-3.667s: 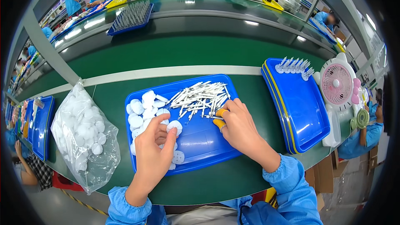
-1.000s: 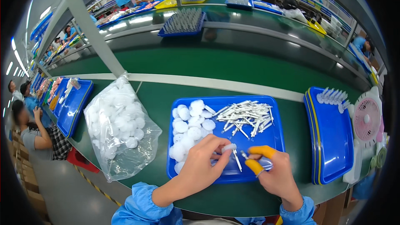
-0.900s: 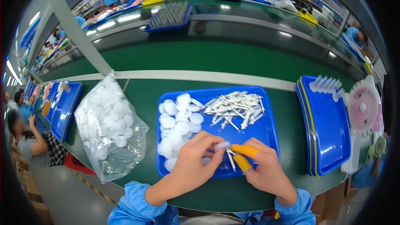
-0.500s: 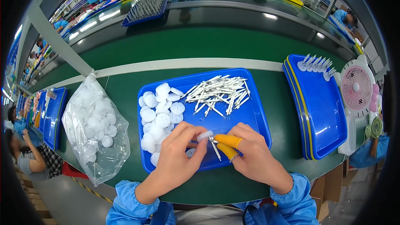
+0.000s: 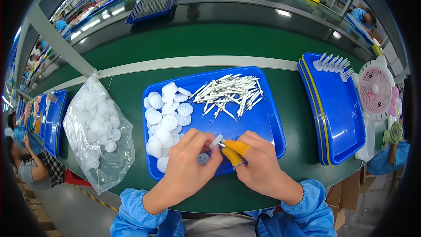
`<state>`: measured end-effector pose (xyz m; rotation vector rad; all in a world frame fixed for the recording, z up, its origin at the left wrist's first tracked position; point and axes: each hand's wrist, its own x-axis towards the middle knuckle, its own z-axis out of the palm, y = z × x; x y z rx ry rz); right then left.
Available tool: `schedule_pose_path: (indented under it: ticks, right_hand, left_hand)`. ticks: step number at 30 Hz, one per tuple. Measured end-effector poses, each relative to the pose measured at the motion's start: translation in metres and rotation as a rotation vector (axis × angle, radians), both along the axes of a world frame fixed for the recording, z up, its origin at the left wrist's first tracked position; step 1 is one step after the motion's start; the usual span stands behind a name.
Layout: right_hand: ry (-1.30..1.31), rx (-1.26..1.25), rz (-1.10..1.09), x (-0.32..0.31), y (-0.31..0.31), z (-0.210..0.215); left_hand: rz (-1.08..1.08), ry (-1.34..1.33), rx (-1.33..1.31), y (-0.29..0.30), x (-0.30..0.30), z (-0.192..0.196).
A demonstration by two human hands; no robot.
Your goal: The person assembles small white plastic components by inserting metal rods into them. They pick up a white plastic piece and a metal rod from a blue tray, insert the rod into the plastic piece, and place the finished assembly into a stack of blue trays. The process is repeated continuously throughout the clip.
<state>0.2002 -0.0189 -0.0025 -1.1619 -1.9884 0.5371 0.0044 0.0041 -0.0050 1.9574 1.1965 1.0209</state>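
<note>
Change: half a second ago a white stick dangled beneath the white disc [image 5: 215, 141]; now it's out of sight, and the disc stands tipped more steeply.
Left hand [image 5: 190, 160]: thumb and fingers pinching that disc, lower centre of the frame, above the tray's near side.
Right hand [image 5: 258, 160]: right up against the disc, yellow finger covers [image 5: 237, 147] drawn in narrow on a small shiny metal piece [image 5: 222, 142].
Blue tray [image 5: 265, 138]: middle of the frame, discs [image 5: 169, 123] heaped along its left, white sticks [image 5: 230, 94] crisscrossed at its upper right.
Clear bag [image 5: 98, 173]: left of the tray, gathered at the top, loaded with more white discs.
Tray stack [image 5: 342, 136]: right side, blue with a yellow edge between, a row of clear stemmed pieces [image 5: 333, 65] at the top end.
Far tray [image 5: 164, 14]: upper left, blue, packed with upright stems.
Pink-and-white fan [image 5: 376, 88]: just beside the stack.
</note>
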Motion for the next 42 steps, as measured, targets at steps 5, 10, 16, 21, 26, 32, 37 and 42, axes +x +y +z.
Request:
schedule_pose_path:
  ticks: [5,10,16,21,26,32,37,42]
  right_hand:
    - [0.062,0.01,-0.062,-0.005,-0.004,-0.006]
    - [0.052,-0.039,-0.097,-0.015,-0.005,-0.012]
    - [-0.064,-0.01,-0.099,-0.006,0.038,-0.006]
    - [-0.416,0.022,-0.273,-0.01,0.069,-0.016]
    - [-0.273,0.013,-0.231,-0.008,0.062,-0.012]
    - [0.049,-0.234,0.041,0.005,0.018,0.025]
    - [-0.036,-0.168,0.088,0.011,0.012,0.023]
    - [-0.058,-0.191,0.102,0.014,0.013,0.018]
  left_hand:
    - [-0.013,0.021,0.06,-0.005,0.0,-0.005]
    - [-0.002,0.078,0.072,-0.009,0.0,-0.009]
    - [0.131,0.068,0.115,0.009,-0.009,-0.013]
    - [0.121,0.017,-0.048,0.009,-0.008,0.006]
    - [0.128,-0.08,-0.136,0.011,-0.01,0.006]
    - [0.069,-0.087,-0.158,0.01,-0.01,0.006]
    - [0.027,-0.056,-0.125,0.008,-0.007,0.006]
    - [0.028,-0.052,-0.14,0.009,-0.007,0.007]
